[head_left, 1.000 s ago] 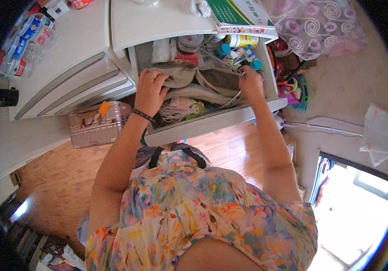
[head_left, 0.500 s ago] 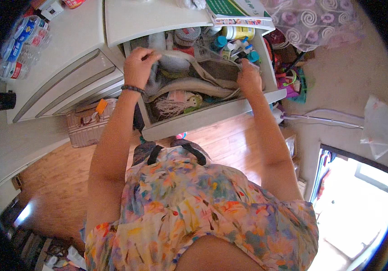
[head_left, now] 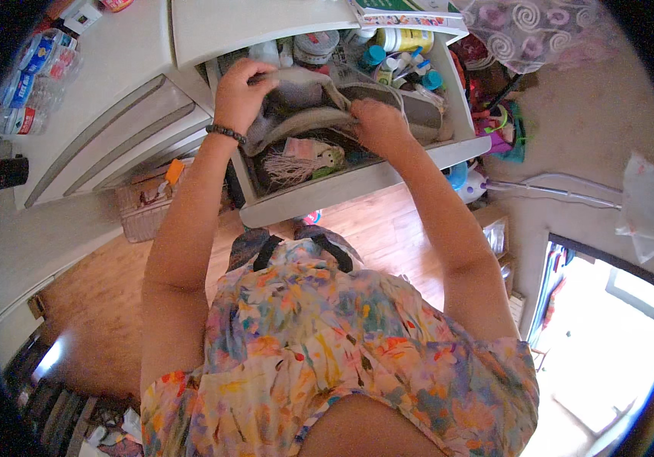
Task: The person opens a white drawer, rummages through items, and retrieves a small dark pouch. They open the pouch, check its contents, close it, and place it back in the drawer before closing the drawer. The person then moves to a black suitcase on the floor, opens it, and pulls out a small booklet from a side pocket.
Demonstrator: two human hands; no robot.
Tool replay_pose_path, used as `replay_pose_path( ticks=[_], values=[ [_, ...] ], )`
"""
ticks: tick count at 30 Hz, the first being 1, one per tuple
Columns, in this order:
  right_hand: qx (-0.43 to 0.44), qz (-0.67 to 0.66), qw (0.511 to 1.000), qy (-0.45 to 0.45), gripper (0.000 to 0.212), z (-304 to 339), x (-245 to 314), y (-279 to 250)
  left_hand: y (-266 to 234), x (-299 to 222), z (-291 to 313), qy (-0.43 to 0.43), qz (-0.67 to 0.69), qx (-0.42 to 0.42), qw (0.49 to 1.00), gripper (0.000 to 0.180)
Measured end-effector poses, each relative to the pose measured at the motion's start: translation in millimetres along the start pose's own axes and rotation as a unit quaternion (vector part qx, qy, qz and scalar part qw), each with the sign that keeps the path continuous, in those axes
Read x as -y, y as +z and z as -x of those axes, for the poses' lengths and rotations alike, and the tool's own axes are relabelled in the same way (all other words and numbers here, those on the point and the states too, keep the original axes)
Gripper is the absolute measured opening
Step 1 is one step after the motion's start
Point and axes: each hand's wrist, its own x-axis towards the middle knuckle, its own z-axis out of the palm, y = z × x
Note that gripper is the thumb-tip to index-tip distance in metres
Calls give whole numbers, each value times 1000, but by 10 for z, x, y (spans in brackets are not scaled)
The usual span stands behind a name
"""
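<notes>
A white drawer stands pulled out of the cabinet, packed with things. A grey-beige fabric bag lies across its middle. My left hand, with a dark bead bracelet at the wrist, grips the bag's left end. My right hand holds the bag's edge near its centre. Under the bag lies a small doll with pale stringy hair. Several small bottles with blue caps and a round tin fill the drawer's back.
Books lie on the white cabinet top above the drawer. Closed drawers are at left, with packed water bottles beyond. A silver suitcase stands on the wood floor. Patterned sheer fabric and clutter sit at right.
My right hand slid left from the bag's right end to its centre. My left hand rose toward the drawer's back, lifting the bag's left end and uncovering the doll.
</notes>
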Motion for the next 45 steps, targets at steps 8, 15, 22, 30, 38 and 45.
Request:
replay_pose_path(
  ticks=[8,15,22,30,38,45],
  values=[
    [-191,-16,981,-36,12,-62,-27,142,175,-222,401,167,-390,75,902,63],
    [-43,-85,984,-148,33,79,251,38,195,-98,156,139,-380,93,910,47],
    [109,-55,988,-95,45,-26,483,147,145,-88,194,123,-348,103,924,41],
    [81,-247,964,-54,41,-21,445,113,185,-313,598,135,-172,206,954,28],
    [18,-365,928,67,24,113,164,-180,91,-304,647,37,-216,163,962,20],
    [-87,-649,748,112,31,272,41,-748,43,-229,765,46,-10,288,956,26]
  ],
)
